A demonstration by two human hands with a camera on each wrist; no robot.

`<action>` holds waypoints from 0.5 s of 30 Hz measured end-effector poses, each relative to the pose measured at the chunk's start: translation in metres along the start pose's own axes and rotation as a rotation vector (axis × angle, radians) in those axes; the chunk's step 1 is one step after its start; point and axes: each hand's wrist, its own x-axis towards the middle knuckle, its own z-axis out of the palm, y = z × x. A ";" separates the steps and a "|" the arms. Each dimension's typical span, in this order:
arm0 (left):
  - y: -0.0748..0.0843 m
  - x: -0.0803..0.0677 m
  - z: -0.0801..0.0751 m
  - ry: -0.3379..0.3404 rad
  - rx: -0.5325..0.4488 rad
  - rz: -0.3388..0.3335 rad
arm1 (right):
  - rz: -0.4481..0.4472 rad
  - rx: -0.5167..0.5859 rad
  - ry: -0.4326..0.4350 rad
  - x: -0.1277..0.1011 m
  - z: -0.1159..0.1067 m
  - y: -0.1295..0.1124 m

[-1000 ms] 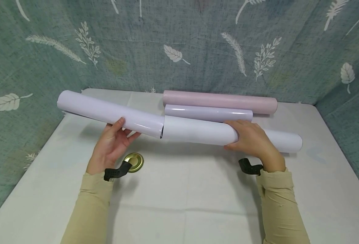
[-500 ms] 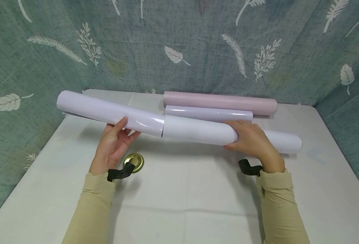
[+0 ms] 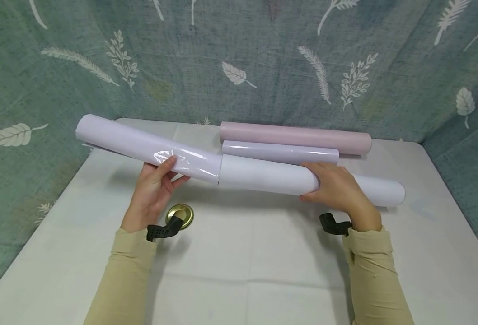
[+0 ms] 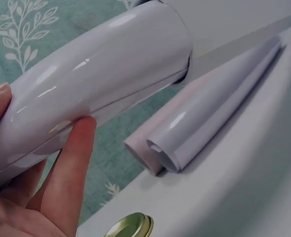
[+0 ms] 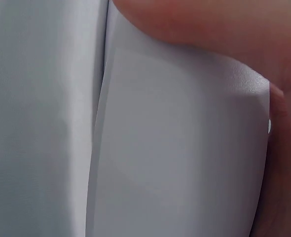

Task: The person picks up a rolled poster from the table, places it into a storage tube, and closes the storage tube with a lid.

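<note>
glossy roll (image 3: 141,144) pushed deeper into white roll (image 3: 271,178) | hands: left (image 3: 153,189) grips glossy, right (image 3: 336,189) grips white | rolls: 4 | lid (image 3: 180,214): 1

Glossy lilac roll (image 3: 141,144): long paper tube, held above table, tilted, left end higher and farther back, right end butted against white roll, seemingly slipped just inside its mouth. Sheen and creasing near grip.
White roll (image 3: 271,177): matte, slightly wider tube, near level, right end open, lifted just in front of two rolls lying at back.
</note>
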 end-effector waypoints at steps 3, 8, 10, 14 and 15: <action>-0.002 0.001 0.002 0.013 -0.019 0.003 | 0.005 0.002 -0.004 -0.001 0.000 0.001; -0.003 0.001 0.005 0.022 -0.032 -0.025 | 0.011 0.003 -0.006 -0.001 0.000 0.002; -0.003 0.000 0.005 0.017 -0.032 -0.041 | 0.010 0.003 -0.003 -0.001 0.000 0.002; -0.002 -0.001 0.005 0.003 -0.031 -0.068 | 0.003 0.005 -0.005 -0.001 -0.001 0.002; -0.002 -0.001 0.004 0.003 -0.032 -0.076 | 0.002 0.003 -0.005 0.000 -0.001 0.001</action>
